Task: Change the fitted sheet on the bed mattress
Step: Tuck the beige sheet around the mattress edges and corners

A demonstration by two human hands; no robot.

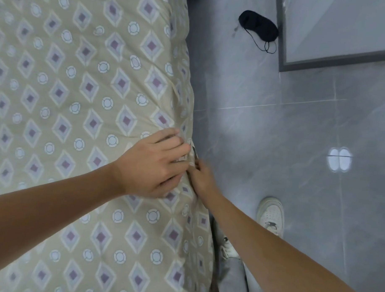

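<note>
A beige fitted sheet [84, 102] with purple diamonds and white circles covers the mattress, filling the left of the view. My left hand [156, 166] lies at the mattress's right edge, its fingers curled into a bunched fold of the sheet. My right hand [202, 179] reaches in from the floor side and pinches the sheet's hem at the same spot, just below the left fingers. The fabric wrinkles toward both hands. The mattress side under the sheet is hidden.
Grey tiled floor [285, 138] runs along the bed's right side. A dark eye mask [258, 25] lies on it near a grey-framed panel [335, 30]. My white shoes [271, 214] stand by the bed, with grey cloth [232, 278] near the bed's lower edge.
</note>
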